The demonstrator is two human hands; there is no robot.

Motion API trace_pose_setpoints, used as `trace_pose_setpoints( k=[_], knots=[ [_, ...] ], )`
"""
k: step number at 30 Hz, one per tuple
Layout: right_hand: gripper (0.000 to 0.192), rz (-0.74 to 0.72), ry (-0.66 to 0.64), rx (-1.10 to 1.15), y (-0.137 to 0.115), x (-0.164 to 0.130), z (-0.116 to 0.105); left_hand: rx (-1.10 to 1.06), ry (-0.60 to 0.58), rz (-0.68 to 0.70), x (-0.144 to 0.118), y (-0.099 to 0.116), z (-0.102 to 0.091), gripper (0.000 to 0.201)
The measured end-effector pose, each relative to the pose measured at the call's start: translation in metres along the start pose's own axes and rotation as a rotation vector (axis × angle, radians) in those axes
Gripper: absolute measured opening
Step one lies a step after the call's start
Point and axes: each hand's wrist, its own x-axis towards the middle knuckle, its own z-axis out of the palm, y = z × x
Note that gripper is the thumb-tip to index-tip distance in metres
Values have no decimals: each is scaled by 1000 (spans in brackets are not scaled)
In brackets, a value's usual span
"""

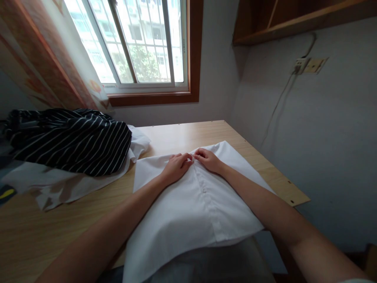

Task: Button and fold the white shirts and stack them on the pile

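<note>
A white button-front shirt [188, 208] lies spread over the wooden table [182, 135], its lower part hanging off the near edge. My left hand [176, 167] and my right hand [208, 159] meet at the shirt's middle placket near its far end. The fingertips of both hands pinch the cloth there, side by side and touching. Small buttons run down the placket toward me.
A black garment with white stripes [67, 139] sits heaped on more white cloth [59, 184] at the table's left. A window [138, 43] with a curtain [38, 59] is beyond. A wall with a socket [309, 65] closes the right side.
</note>
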Motion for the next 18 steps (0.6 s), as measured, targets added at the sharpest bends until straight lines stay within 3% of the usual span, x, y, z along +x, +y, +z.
trace_pose_setpoints(
  k=[9, 18],
  knots=[
    [22, 23, -54, -11, 0, -1, 0, -2, 13, 26, -1, -1, 0, 25],
    [18, -40, -224, -27, -1, -5, -15, 61, 18, 49, -2, -1, 2, 25]
  ],
)
